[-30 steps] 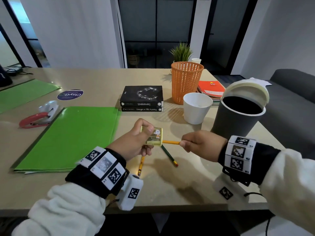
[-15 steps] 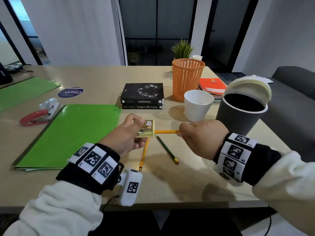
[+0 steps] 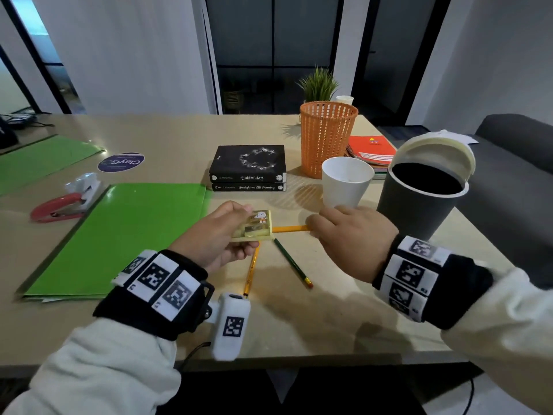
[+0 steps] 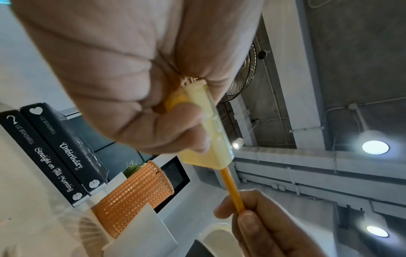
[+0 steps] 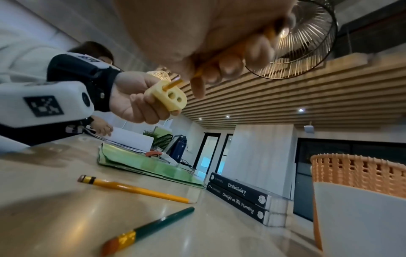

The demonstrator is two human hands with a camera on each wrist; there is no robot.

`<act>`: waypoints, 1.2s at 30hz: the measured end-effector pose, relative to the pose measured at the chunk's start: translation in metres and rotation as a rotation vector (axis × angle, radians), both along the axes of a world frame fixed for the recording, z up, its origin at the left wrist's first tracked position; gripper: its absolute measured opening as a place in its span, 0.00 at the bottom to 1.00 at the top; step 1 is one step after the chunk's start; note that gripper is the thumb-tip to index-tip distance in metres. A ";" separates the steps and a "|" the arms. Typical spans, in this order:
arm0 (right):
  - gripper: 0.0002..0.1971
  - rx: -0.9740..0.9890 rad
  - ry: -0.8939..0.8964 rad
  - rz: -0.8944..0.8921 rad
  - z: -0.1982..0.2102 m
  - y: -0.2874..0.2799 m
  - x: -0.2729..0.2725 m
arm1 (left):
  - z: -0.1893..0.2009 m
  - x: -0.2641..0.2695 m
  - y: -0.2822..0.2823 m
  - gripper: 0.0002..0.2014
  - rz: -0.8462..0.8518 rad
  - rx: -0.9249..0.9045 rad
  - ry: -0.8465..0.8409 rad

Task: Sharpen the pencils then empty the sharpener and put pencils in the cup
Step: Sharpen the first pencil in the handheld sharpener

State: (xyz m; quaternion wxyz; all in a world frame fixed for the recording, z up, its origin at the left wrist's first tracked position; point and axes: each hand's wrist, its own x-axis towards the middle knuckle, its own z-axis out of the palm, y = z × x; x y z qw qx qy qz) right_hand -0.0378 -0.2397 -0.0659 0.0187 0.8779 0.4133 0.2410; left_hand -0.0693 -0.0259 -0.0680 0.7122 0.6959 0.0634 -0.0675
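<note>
My left hand point(image 3: 218, 238) grips a pale yellow sharpener point(image 3: 254, 226) above the table; the sharpener point(image 4: 206, 128) shows side-on in the left wrist view and its holed face point(image 5: 168, 97) in the right wrist view. My right hand point(image 3: 344, 235) pinches a yellow pencil point(image 3: 290, 228) whose tip is inside the sharpener. A second yellow pencil point(image 3: 250, 271) and a green pencil point(image 3: 293, 263) lie on the table below the hands. The white cup point(image 3: 347, 182) stands just beyond my right hand.
A dark bin point(image 3: 419, 199) with its lid tipped open stands at the right. An orange mesh basket point(image 3: 327, 136), two stacked black books point(image 3: 248, 169), a green folder point(image 3: 119, 235) and a red stapler point(image 3: 59, 205) lie around.
Both hands have shifted slightly away from me with sharpener and pencil still joined. The right hand has rolled over, knuckles now more on top, turning the pencil.
</note>
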 end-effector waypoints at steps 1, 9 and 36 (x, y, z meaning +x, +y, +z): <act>0.07 0.029 -0.047 0.036 -0.002 0.000 0.000 | 0.000 0.000 -0.001 0.09 0.000 0.004 0.002; 0.14 0.035 0.380 -0.084 0.001 0.001 0.000 | -0.005 -0.001 -0.006 0.07 -0.025 0.200 -0.105; 0.13 0.142 0.809 -0.067 0.010 0.000 0.008 | -0.005 -0.001 -0.003 0.07 -0.040 0.145 -0.061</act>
